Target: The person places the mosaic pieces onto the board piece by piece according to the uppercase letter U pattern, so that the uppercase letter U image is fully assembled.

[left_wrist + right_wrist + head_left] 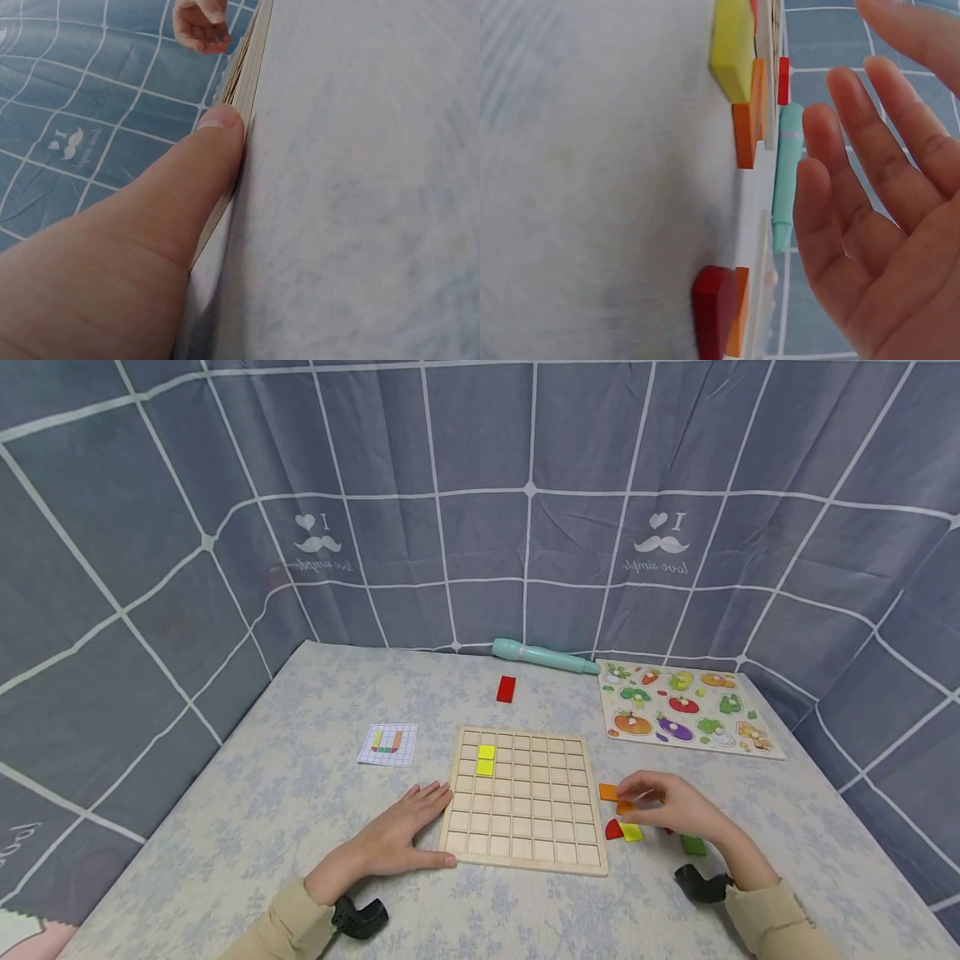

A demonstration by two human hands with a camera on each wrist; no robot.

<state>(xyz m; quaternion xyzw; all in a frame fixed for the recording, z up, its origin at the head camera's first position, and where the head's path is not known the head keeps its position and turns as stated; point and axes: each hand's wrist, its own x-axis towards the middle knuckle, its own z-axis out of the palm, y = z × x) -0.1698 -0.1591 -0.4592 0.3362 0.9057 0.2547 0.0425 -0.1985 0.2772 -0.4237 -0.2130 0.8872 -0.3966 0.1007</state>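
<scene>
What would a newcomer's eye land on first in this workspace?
Probably the pale wooden grid board at the table's middle, with two bright yellow squares in its upper left part. Next, the hands: the left hand touches the board's left edge, while the right hand hovers by colourful loose pieces on the right. The vegetable picture board stands out at the back right.

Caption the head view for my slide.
Left hand touches a square wooden grid board holding two yellow square tiles; right hand hovers by flat orange tiles.
</scene>
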